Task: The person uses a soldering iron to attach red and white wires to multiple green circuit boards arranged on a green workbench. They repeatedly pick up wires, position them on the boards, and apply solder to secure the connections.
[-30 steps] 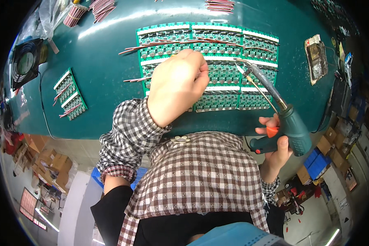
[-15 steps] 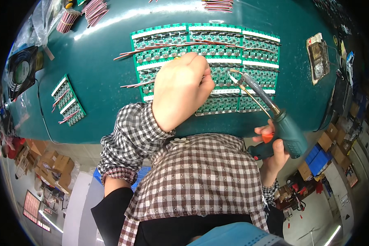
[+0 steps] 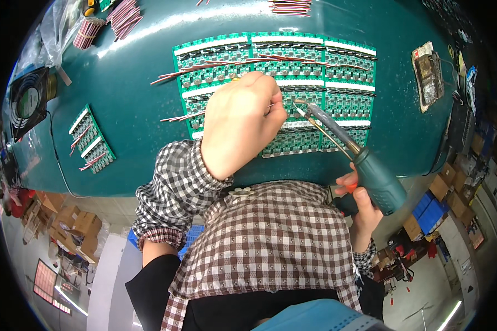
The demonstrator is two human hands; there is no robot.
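My left hand [image 3: 242,124] is closed in a pinch above the middle of a panel of green circuit boards [image 3: 348,102]. A thin wire shows at its fingertips; the hand hides most of what it grips. Red and white wires [image 3: 178,118] stick out to the left from under that hand. In my right hand [image 3: 364,212] is a dark green soldering gun [image 3: 378,182] with a red trigger. Its bent tip and a thin feed tube point left at the boards, close to my left fingertips. More red and white wires [image 3: 204,67] lie across the upper board row.
A smaller circuit board panel [image 3: 92,140] with wires lies at the left. Wire bundles [image 3: 124,19] are at the far edge, beside a plastic bag [image 3: 58,33]. A black fan [image 3: 28,102] stands far left. A worn block-like holder [image 3: 427,77] sits at the right.
The soldering gun has moved left and slightly down in my right hand, bringing its tip nearer my left fingertips. My left hand has stayed almost in place, still pinching.
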